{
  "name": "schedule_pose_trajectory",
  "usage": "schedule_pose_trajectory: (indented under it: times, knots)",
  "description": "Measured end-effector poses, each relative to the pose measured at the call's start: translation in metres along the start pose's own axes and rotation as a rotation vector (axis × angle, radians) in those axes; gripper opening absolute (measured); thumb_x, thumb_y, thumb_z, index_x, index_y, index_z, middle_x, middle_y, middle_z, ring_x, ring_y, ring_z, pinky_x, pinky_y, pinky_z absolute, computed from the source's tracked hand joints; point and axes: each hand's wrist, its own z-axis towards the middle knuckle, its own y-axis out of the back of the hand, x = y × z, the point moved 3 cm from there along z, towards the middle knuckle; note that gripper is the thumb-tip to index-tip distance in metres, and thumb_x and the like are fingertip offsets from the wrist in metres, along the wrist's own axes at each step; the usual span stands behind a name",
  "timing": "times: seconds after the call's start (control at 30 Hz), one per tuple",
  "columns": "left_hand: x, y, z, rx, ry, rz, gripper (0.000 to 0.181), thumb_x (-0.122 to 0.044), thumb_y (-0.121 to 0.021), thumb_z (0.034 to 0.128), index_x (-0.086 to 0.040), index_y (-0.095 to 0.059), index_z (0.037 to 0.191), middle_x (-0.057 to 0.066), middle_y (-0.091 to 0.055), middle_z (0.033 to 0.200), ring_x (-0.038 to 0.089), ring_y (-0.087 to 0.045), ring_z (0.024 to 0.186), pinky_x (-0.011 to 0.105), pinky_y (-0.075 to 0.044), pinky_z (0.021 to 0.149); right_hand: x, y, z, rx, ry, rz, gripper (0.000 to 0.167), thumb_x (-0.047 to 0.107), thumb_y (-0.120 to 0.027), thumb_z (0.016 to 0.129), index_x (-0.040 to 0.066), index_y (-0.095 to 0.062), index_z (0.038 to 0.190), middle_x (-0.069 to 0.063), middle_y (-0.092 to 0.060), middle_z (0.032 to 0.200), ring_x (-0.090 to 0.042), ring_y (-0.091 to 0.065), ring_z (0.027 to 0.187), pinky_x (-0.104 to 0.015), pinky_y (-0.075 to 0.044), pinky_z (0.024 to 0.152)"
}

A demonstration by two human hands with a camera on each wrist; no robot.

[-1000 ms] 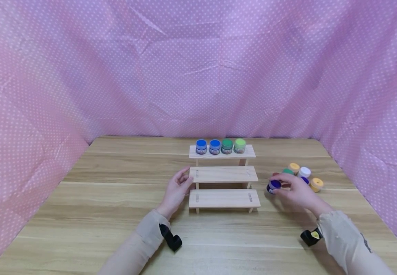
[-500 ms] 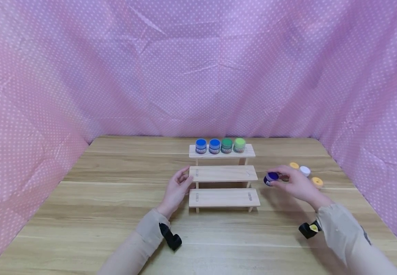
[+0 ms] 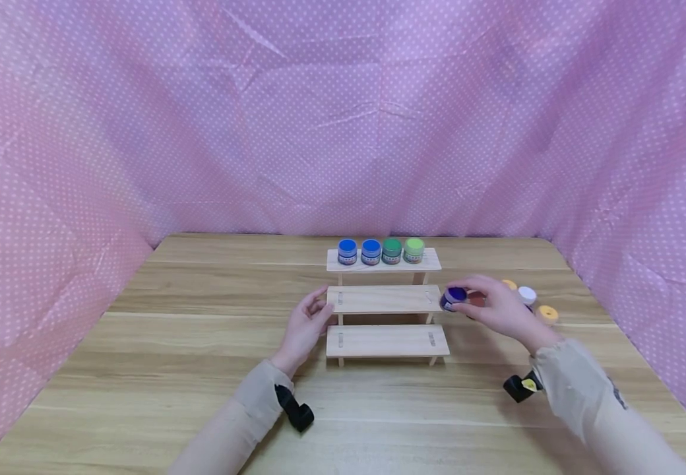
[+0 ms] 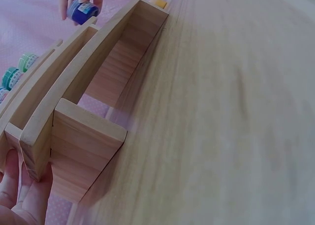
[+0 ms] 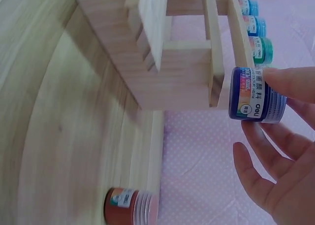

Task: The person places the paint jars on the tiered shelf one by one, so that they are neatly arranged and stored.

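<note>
A three-tier wooden display stand point(image 3: 386, 300) stands on the table, with several paint jars in blue, green and light green point(image 3: 413, 251) lined up on its top tier. At the left end of the middle tier, my left hand point(image 3: 306, 324) grips the stand's edge between thumb and fingers. My right hand point(image 3: 500, 310) pinches a dark purple-blue paint jar point(image 3: 453, 299) by its lid, off the table at the middle tier's right end. In the right wrist view this jar point(image 5: 249, 94) shows its label, with the thumb on one side and fingers on the other.
A red-brown paint jar point(image 5: 123, 205) stands on the table below the right hand. Behind that hand are a white-lidded jar point(image 3: 527, 295) and yellow jars point(image 3: 547, 315), partly hidden. A pink dotted cloth point(image 3: 343, 132) hangs behind the table.
My right hand has lifted the purple-blue jar off the table and carried it left to the stand's middle tier. The left hand stays in place on the stand.
</note>
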Motion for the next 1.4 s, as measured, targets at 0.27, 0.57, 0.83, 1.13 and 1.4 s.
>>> schedule_pose_trajectory:
  times: [0.27,0.57,0.83,1.13,1.4]
  knots:
    - [-0.001,0.000,0.001,-0.013,0.056,0.019,0.048,-0.010,-0.058,0.0929,-0.003,-0.045,0.138,0.003,-0.058,0.093,0.011,-0.061,0.077,0.019,-0.050,0.064,0.008,-0.010,0.008,-0.031,0.046,-0.011,0.033,0.010,-0.072,0.083,0.004,-0.065,0.115,-0.014,-0.065,0.114,-0.019,-0.060,0.097,-0.037,-0.054,0.076]
    - [-0.002,-0.001,0.002,-0.029,0.089,0.025,0.047,-0.005,-0.057,0.0929,-0.004,-0.045,0.138,0.001,-0.058,0.091,0.014,-0.062,0.076,0.019,-0.049,0.061,0.020,-0.026,0.020,0.028,0.043,0.063,0.036,0.010,-0.070,0.085,0.009,-0.063,0.120,-0.012,-0.061,0.122,-0.026,-0.060,0.106,-0.043,-0.051,0.089]
    - [0.000,-0.001,0.003,-0.009,0.077,0.010,0.047,-0.005,-0.056,0.0934,-0.002,-0.043,0.139,0.001,-0.058,0.090,0.011,-0.062,0.075,0.019,-0.051,0.064,0.029,-0.034,0.025,0.016,0.080,0.099,0.036,0.007,-0.071,0.082,0.005,-0.064,0.117,-0.014,-0.062,0.120,-0.026,-0.061,0.102,-0.038,-0.054,0.085]
    - [0.001,-0.001,0.003,-0.004,0.078,-0.007,0.048,-0.004,-0.055,0.0940,-0.001,-0.042,0.140,0.000,-0.058,0.090,0.012,-0.063,0.076,0.021,-0.053,0.067,0.031,-0.044,0.028,0.035,0.055,0.115,0.035,0.010,-0.069,0.085,0.005,-0.063,0.119,-0.015,-0.061,0.119,-0.030,-0.060,0.106,-0.043,-0.052,0.088]
    - [0.001,-0.001,0.002,-0.013,0.075,0.009,0.048,-0.004,-0.056,0.0931,-0.001,-0.043,0.139,0.000,-0.058,0.090,0.011,-0.062,0.076,0.019,-0.051,0.064,0.035,-0.052,0.033,0.027,0.074,0.122,0.035,0.011,-0.070,0.085,0.005,-0.064,0.118,-0.013,-0.062,0.116,-0.028,-0.060,0.105,-0.039,-0.053,0.088]
